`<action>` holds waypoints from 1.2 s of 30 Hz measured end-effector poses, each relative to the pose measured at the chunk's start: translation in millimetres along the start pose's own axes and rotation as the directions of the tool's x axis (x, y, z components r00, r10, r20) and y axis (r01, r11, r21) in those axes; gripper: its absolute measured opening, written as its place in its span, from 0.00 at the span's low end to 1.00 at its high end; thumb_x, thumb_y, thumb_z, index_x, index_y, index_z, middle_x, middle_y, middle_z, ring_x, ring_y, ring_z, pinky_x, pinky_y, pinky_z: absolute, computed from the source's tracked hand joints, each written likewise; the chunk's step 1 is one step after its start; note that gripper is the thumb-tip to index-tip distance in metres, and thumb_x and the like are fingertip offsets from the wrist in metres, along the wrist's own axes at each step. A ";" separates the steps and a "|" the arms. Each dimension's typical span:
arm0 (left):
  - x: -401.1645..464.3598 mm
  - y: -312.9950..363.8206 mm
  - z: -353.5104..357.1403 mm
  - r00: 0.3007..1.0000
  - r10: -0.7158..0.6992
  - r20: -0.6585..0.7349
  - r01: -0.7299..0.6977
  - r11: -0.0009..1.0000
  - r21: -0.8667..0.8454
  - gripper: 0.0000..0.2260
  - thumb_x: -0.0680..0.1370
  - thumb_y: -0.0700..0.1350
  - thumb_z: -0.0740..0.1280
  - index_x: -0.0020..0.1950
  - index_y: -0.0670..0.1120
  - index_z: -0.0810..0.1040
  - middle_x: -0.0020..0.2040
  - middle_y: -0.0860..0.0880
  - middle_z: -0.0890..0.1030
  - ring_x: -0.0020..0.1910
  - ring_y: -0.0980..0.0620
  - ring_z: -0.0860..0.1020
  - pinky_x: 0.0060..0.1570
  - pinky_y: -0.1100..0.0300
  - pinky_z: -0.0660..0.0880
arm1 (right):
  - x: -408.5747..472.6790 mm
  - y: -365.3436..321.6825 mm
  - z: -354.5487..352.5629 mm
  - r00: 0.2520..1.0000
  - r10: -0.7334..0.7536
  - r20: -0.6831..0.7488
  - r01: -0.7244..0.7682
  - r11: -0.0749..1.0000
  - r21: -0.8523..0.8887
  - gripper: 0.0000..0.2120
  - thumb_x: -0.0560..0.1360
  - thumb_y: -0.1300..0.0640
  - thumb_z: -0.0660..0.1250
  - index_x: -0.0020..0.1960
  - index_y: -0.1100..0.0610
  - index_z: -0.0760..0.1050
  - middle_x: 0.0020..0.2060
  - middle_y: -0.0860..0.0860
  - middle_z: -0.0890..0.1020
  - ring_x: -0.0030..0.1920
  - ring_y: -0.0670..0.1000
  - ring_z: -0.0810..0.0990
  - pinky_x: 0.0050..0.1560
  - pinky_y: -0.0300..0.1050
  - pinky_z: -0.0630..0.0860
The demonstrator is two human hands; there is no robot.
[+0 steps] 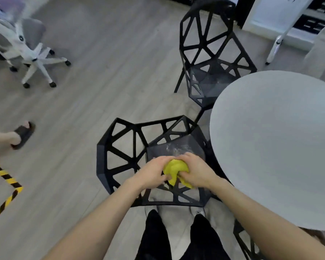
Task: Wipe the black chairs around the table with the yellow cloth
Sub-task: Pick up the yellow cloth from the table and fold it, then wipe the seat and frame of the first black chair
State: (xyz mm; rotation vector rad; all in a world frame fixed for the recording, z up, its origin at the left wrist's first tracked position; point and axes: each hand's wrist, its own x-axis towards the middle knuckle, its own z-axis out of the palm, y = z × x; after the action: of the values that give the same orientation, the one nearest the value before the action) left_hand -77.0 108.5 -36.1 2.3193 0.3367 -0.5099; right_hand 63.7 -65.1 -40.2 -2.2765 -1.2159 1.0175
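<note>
Low in the centre of the frame, the left hand [153,172] and the right hand [193,170] meet over the seat of the near black chair [120,152], both clamped on the bunched yellow cloth [174,170] held between them. A pale smear shows on the seat just above the hands. A second black chair [204,51] stands in the upper centre, beside the round grey table [274,147] that fills the right of the frame. A white office chair [36,59] sits upper left, a sandalled foot [22,135] at the left edge, and yellow-black floor tape [7,190] lower left.
</note>
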 end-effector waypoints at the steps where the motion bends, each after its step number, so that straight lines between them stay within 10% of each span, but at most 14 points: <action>1: -11.0 -14.7 -10.6 0.999 -0.011 -0.041 0.010 1.000 -0.021 0.27 0.79 0.46 0.76 0.77 0.55 0.74 0.72 0.53 0.79 0.72 0.51 0.75 0.73 0.52 0.72 | 6.7 -21.0 6.2 1.000 -0.011 -0.018 0.012 0.999 0.032 0.20 0.75 0.49 0.70 0.67 0.47 0.78 0.56 0.45 0.79 0.58 0.49 0.79 0.62 0.50 0.76; 9: -78.5 -128.2 -74.0 0.903 -0.291 -0.316 0.304 0.953 -0.009 0.11 0.70 0.52 0.83 0.41 0.52 0.83 0.33 0.55 0.81 0.36 0.55 0.80 0.41 0.50 0.79 | 60.8 -129.9 59.5 0.986 0.002 0.168 -0.047 0.962 0.268 0.25 0.81 0.50 0.66 0.77 0.42 0.69 0.59 0.46 0.85 0.58 0.52 0.83 0.59 0.49 0.79; 16: -81.8 -212.5 -105.9 0.680 -0.504 -0.533 0.490 0.853 -0.181 0.17 0.86 0.63 0.60 0.67 0.54 0.77 0.58 0.53 0.82 0.55 0.51 0.81 0.57 0.49 0.79 | 140.2 -86.6 86.8 0.858 0.513 0.035 -0.404 0.630 0.663 0.20 0.76 0.54 0.66 0.66 0.39 0.77 0.58 0.49 0.85 0.59 0.54 0.83 0.62 0.57 0.82; 20: -39.0 -242.3 -85.0 0.542 -0.790 -0.288 0.516 0.583 -0.628 0.33 0.82 0.72 0.45 0.69 0.53 0.77 0.68 0.48 0.81 0.70 0.45 0.77 0.74 0.43 0.71 | 230.0 -109.2 84.1 0.773 0.609 -0.178 -0.258 0.559 0.788 0.31 0.80 0.59 0.64 0.81 0.43 0.66 0.67 0.49 0.79 0.67 0.52 0.77 0.71 0.51 0.72; 24: -16.0 -235.0 -59.7 0.405 -0.892 -0.199 0.510 0.401 -0.761 0.22 0.89 0.55 0.48 0.63 0.51 0.80 0.62 0.45 0.81 0.61 0.43 0.76 0.59 0.52 0.68 | 289.0 -148.5 116.1 0.854 0.451 -0.258 -0.052 0.568 0.821 0.30 0.80 0.49 0.69 0.80 0.38 0.66 0.73 0.46 0.76 0.67 0.46 0.72 0.69 0.45 0.68; 27: -21.4 -227.0 -54.3 0.354 -0.888 -0.293 0.452 0.437 -0.777 0.22 0.88 0.56 0.50 0.55 0.54 0.83 0.55 0.48 0.84 0.57 0.45 0.79 0.56 0.52 0.70 | 316.5 -150.5 130.5 0.848 0.347 -0.401 0.064 0.684 0.727 0.27 0.77 0.39 0.71 0.75 0.42 0.73 0.67 0.46 0.77 0.68 0.49 0.70 0.71 0.49 0.69; 32: -20.2 -220.4 -60.0 0.388 -0.825 -0.410 0.456 0.559 -0.693 0.23 0.89 0.57 0.50 0.50 0.53 0.82 0.44 0.58 0.82 0.47 0.57 0.78 0.48 0.56 0.71 | 330.6 -158.1 138.4 0.859 0.320 -0.401 0.100 0.662 0.743 0.21 0.84 0.45 0.62 0.76 0.45 0.71 0.74 0.47 0.73 0.74 0.48 0.71 0.76 0.55 0.69; 36: -24.2 -230.4 -58.6 0.425 -0.798 -0.428 0.424 0.593 -0.684 0.25 0.89 0.59 0.49 0.47 0.52 0.82 0.43 0.55 0.84 0.49 0.47 0.81 0.53 0.50 0.73 | 251.7 -197.9 173.2 0.798 0.202 -0.568 0.284 0.705 0.650 0.23 0.85 0.59 0.65 0.79 0.53 0.69 0.75 0.52 0.72 0.75 0.54 0.71 0.75 0.50 0.68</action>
State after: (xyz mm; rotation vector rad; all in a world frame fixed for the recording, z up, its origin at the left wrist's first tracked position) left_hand -170.5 309.4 -125.5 1.6884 1.6094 0.1963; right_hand -83.1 251.5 -143.7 -1.6922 -0.4539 0.5026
